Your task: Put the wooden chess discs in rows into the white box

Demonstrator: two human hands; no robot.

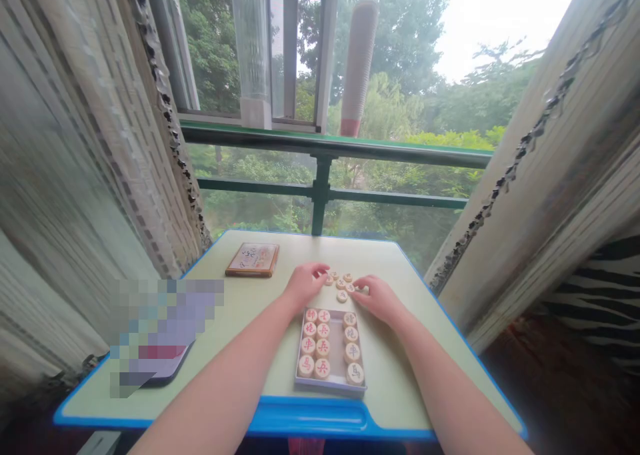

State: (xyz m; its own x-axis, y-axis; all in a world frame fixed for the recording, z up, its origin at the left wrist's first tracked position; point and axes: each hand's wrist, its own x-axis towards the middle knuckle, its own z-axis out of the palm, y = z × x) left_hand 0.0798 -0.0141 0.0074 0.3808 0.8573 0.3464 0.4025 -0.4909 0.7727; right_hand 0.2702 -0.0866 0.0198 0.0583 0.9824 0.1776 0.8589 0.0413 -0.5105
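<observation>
We find loose xiangqi pieces [341, 284] grouped in the far half of the bench [400, 368], between the left hand [303, 285] and the right hand [379, 299]. The fingers of both hands curve in against the group, but we cannot tell whether either grip has closed on a piece. A shallow tray [331, 387] of further pieces [323, 368] sits nearer the front edge. We judge the pieces to be light, stiff, smooth wooden discs, liable to slide. Take each by its rim, between thumb and 1 finger.
</observation>
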